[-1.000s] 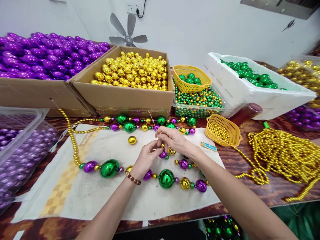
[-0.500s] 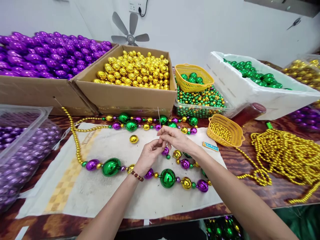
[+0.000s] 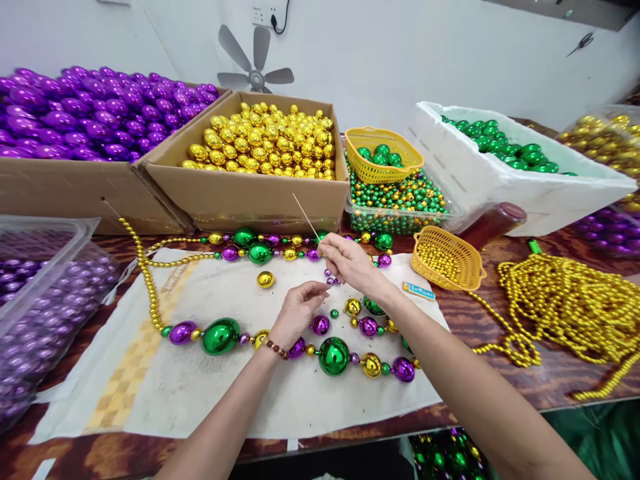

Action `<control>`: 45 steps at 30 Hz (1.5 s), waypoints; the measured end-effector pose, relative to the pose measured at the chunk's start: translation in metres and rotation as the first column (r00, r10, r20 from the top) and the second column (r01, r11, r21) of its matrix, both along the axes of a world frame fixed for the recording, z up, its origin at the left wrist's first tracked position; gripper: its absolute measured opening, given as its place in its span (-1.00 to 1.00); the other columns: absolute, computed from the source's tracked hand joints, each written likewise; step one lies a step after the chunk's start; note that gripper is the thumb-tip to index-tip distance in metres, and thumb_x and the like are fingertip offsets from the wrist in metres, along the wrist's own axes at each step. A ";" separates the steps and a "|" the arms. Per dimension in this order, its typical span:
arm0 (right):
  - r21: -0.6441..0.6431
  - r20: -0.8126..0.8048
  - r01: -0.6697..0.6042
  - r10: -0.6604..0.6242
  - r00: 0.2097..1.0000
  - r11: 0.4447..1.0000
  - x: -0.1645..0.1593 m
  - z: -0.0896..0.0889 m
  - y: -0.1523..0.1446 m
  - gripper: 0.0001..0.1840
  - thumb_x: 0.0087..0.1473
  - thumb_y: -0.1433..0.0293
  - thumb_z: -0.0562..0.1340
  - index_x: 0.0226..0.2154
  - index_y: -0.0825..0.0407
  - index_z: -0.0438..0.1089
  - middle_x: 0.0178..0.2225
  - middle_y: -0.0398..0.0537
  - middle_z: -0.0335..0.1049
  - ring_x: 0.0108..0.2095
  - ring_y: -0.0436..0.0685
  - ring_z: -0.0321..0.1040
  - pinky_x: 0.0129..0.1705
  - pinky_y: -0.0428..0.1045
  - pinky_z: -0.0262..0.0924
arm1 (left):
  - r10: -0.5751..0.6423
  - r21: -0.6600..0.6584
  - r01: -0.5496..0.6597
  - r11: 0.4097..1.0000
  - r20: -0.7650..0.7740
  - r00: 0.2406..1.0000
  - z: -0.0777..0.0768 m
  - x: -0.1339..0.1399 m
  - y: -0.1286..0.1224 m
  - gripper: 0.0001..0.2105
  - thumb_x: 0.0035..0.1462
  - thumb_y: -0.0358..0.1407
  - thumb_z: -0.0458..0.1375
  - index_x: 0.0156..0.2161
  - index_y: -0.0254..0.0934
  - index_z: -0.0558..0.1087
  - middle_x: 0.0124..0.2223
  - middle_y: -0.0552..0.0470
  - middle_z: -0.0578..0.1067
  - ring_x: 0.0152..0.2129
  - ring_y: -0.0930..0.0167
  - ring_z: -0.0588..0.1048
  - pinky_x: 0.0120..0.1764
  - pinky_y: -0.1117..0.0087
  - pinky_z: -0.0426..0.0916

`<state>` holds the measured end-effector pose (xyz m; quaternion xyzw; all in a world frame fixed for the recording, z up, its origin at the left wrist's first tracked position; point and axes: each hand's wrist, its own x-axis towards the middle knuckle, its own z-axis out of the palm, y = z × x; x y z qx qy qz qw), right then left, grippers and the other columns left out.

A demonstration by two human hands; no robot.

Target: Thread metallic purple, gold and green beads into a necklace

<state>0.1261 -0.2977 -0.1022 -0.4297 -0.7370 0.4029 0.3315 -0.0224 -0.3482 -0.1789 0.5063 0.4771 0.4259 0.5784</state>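
Observation:
My right hand (image 3: 345,259) is closed on a long thin needle (image 3: 306,217), which points up and to the left toward the gold bead box. My left hand (image 3: 300,308) is just below and to the left, its thumb and forefinger brought together; anything between them is too fine to make out. Under it lies a strand of large beads with a green bead (image 3: 221,335) and a purple bead (image 3: 183,333). A loose-looking purple bead (image 3: 320,325) and a small green bead (image 3: 335,313) rest beside my left hand. Small purple beads (image 3: 331,277) show between the hands.
A white cloth (image 3: 200,400) covers the table's middle. Behind are boxes of purple beads (image 3: 100,120) and gold beads (image 3: 270,140), a yellow basket (image 3: 385,172) and a white foam box (image 3: 520,193). At right lie a small basket (image 3: 467,263) and gold bead strings (image 3: 565,307).
My hands have moved apart: the right one rose slightly, and the needle tilted left. The purple bead beneath the hands is now lower and farther left.

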 end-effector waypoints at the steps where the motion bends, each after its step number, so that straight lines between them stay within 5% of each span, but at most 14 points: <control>1: 0.005 0.005 0.009 -0.009 1.000 1.000 0.000 0.000 0.001 -0.75 0.32 0.27 -0.03 -0.36 -0.03 0.20 -0.69 -0.36 0.13 -0.72 -0.09 0.07 -0.60 -0.19 0.02 | 0.000 0.001 0.000 1.000 -0.014 1.000 -0.002 -0.001 0.000 -0.78 -0.05 -0.30 0.23 -0.26 -0.31 0.57 -0.32 -0.06 0.59 -0.37 0.33 0.51 -0.32 0.37 0.34; 8: 0.049 0.126 0.075 -0.081 0.989 0.996 0.010 -0.009 -0.002 -0.77 0.30 0.32 -0.03 -0.31 -0.01 0.27 -0.65 -0.32 0.20 -0.64 -0.05 0.16 -0.50 -0.15 0.03 | 0.007 0.055 0.003 0.998 -0.175 0.985 -0.016 -0.010 0.006 -0.74 0.02 -0.28 0.16 -0.18 -0.34 0.53 -0.32 -0.07 0.59 -0.36 0.33 0.52 -0.27 0.34 0.37; 12: 0.074 0.217 0.056 -0.071 0.973 0.996 0.021 -0.018 -0.013 -0.82 0.24 0.42 0.04 -0.29 0.00 0.34 -0.61 -0.28 0.25 -0.56 -0.01 0.21 -0.45 -0.13 0.00 | 0.020 0.129 0.029 0.991 -0.363 0.932 -0.011 -0.029 0.011 -0.73 0.07 -0.24 0.10 -0.16 -0.30 0.51 -0.25 -0.09 0.58 -0.33 0.30 0.51 -0.23 0.29 0.35; 17: 0.109 0.294 0.029 -0.060 0.954 0.994 0.032 -0.025 -0.020 -0.80 0.23 0.45 0.06 -0.35 0.01 0.37 -0.59 -0.24 0.27 -0.52 0.01 0.22 -0.42 -0.12 -0.02 | -0.082 0.163 0.231 0.959 -0.621 0.779 0.008 -0.044 0.010 -0.85 0.05 -0.29 0.12 -0.33 -0.22 0.53 -0.32 -0.03 0.55 -0.33 0.26 0.46 -0.22 0.27 0.28; 23: 0.139 0.367 0.032 -0.081 0.927 0.990 0.041 -0.027 -0.022 -0.79 0.25 0.41 0.09 -0.38 0.01 0.38 -0.56 -0.20 0.32 -0.51 0.02 0.23 -0.44 -0.12 -0.05 | -0.215 0.123 0.472 0.873 -0.772 0.598 0.021 -0.019 0.002 -0.86 0.04 -0.35 0.11 -0.30 -0.20 0.51 -0.29 -0.03 0.49 -0.24 0.22 0.38 -0.17 0.26 0.23; 36: 0.159 0.499 0.041 -0.116 0.859 0.986 0.047 -0.025 -0.022 -0.75 0.30 0.33 0.05 -0.26 -0.01 0.42 -0.40 -0.13 0.47 -0.40 0.04 0.35 -0.39 -0.11 0.03 | -0.390 -0.160 0.635 0.755 -0.889 0.240 0.026 0.004 0.026 -0.88 -0.11 -0.38 0.13 -0.45 -0.21 0.53 -0.27 -0.11 0.50 -0.25 0.17 0.33 -0.26 0.23 0.17; 41: 0.145 0.623 0.013 -0.102 0.775 0.989 0.036 -0.023 -0.019 -0.72 0.30 0.30 0.02 -0.19 -0.01 0.43 -0.29 -0.04 0.54 -0.26 0.15 0.43 -0.32 -0.06 0.08 | -0.441 -0.198 0.667 0.718 -0.871 0.216 0.032 0.005 0.031 -0.95 -0.14 -0.38 0.17 -0.50 -0.24 0.49 -0.28 -0.07 0.49 -0.22 0.18 0.34 -0.19 0.19 0.19; 45: 0.111 0.724 -0.022 -0.065 0.687 0.994 0.023 -0.020 -0.018 -0.70 0.27 0.32 0.02 -0.19 0.03 0.45 -0.27 0.10 0.55 -0.23 0.26 0.46 -0.26 0.02 0.15 | -0.403 -0.131 0.637 0.759 -0.864 0.302 0.044 -0.005 0.021 -0.90 0.04 -0.38 0.07 -0.39 -0.26 0.44 -0.24 -0.05 0.48 -0.20 0.24 0.35 -0.13 0.21 0.20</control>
